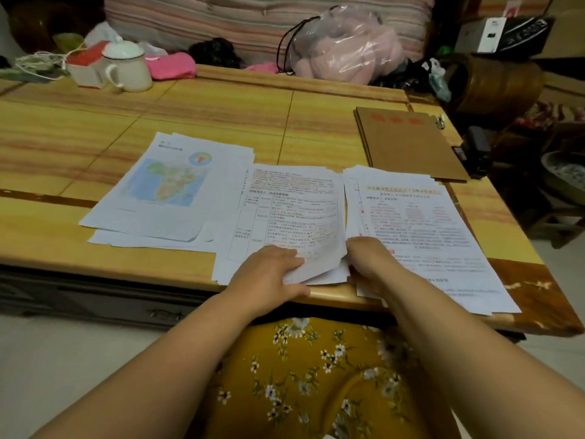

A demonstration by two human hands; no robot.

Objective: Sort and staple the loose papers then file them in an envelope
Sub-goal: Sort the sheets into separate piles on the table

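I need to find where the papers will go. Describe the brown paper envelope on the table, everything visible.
The flat brown paper envelope lies at the far right of the yellow wooden table, beyond the right-hand stack of printed white sheets, whose far corner seems to overlap its near edge. Blurred red characters run across its top. Layered edges on its left suggest more than one envelope. A small metal piece shows at its far right corner. Neither hand touches it.
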